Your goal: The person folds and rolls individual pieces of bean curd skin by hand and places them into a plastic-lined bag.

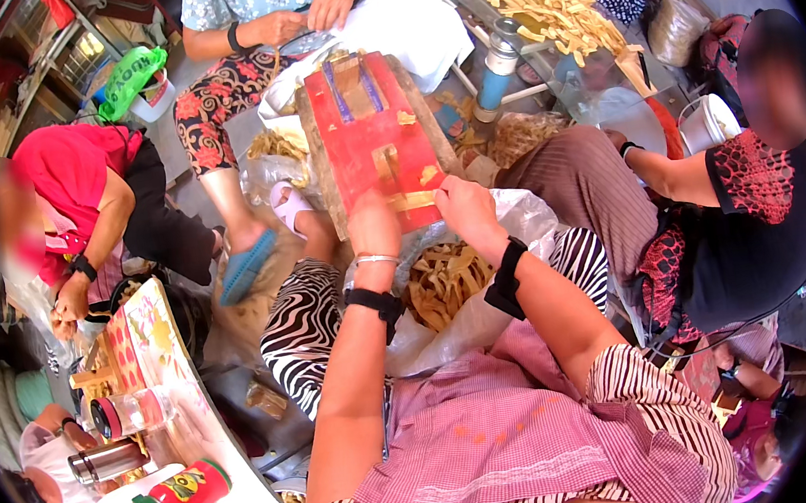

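Note:
A board with a red top lies in front of me, with a wooden block between two purple strips at its far end and a smaller wooden piece nearer to me. A flat yellowish strip lies across its near end. My left hand is at the strip's left end, its fingertips blurred. My right hand pinches the strip's right end. Below my hands, a clear plastic bag between my knees holds many yellowish strips.
Co-workers sit ahead, left and right, close to the board. A glass table at the upper right bears a heap of strips, with a blue flask beside it. A long table at the lower left holds a red jar and bottles.

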The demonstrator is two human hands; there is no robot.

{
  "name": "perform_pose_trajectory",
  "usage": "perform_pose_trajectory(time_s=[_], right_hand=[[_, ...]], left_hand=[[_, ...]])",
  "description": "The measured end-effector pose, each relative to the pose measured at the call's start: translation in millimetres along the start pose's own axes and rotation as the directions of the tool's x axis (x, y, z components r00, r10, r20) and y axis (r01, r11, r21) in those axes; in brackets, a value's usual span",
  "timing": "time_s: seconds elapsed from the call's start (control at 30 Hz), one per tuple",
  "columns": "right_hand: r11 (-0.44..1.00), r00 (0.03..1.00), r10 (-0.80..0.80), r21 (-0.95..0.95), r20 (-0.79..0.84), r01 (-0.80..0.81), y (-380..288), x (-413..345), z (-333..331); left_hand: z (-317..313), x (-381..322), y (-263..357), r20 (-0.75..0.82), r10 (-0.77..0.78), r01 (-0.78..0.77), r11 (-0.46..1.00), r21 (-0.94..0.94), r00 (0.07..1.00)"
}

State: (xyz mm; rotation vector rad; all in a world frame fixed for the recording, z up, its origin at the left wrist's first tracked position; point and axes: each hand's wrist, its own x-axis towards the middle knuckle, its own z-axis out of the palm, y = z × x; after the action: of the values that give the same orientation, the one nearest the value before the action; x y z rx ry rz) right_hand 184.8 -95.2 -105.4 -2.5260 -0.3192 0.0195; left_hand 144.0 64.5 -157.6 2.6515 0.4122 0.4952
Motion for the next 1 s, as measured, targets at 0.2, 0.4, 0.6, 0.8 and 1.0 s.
perform_pose_trajectory(time_s=[0.2,0.4,0.6,0.8,1.0], right_hand=[[0.966,0.99,-0.02,0.253,-0.137,0.055,67.0,-28.3,-48.4],[0.837,0.955,-0.074,0.538,0.287,-0.097,51.8,-88.1,-59.9],[0.502,0.854,-0.073,0.759,0.516,-0.415,18.1,-120.3,-108.8],[0.349,0.848,-0.125,0.822,0.516,-0.449,-2.1,-129.8,-141.2],[0.595,0.702,-0.36,0.731,0.615,-0.335,-41.2,-148.5,-160.4]], left_hand=[[-56.4,-17.1,7.0,-0.17,-0.028,-0.012,0.974,-0.225,0.985],[-109.7,-13.2,120.8,-0.182,0.004,-0.128,0.725,-0.676,0.983],[-67.5,-9.3,129.7,-0.213,0.234,-0.313,0.8,-0.512,0.949],[-157.6,-92.3,128.7,-0.221,0.435,-0.485,0.728,-0.484,0.873],[-174.8,-99.7,88.9,-0.378,0.521,-0.617,0.76,-0.202,0.765]])
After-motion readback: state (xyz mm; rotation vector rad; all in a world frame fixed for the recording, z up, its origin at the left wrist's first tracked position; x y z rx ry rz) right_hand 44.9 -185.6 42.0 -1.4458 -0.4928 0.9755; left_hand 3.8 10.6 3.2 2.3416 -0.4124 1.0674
